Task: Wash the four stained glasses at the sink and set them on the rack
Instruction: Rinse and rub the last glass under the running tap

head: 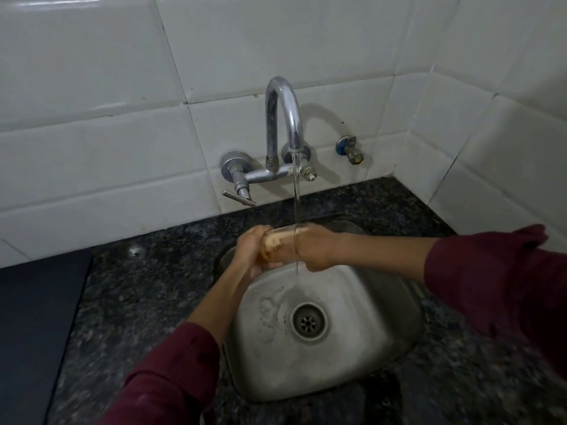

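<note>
Your left hand (250, 251) reaches in from below, fingers curled around one end of a glass (280, 243) held sideways over the sink (337, 348). Your right hand (317, 248), arm stretched in from the right, grips the other end under the running faucet (283, 118).

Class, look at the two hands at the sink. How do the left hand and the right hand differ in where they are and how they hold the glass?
The left hand grips the glass at its left end; the right hand grips the other end. The left forearm rises from below; the right forearm reaches in from the side. The water falls nearer the right hand. Both hold the glass sideways over the sink.
</note>
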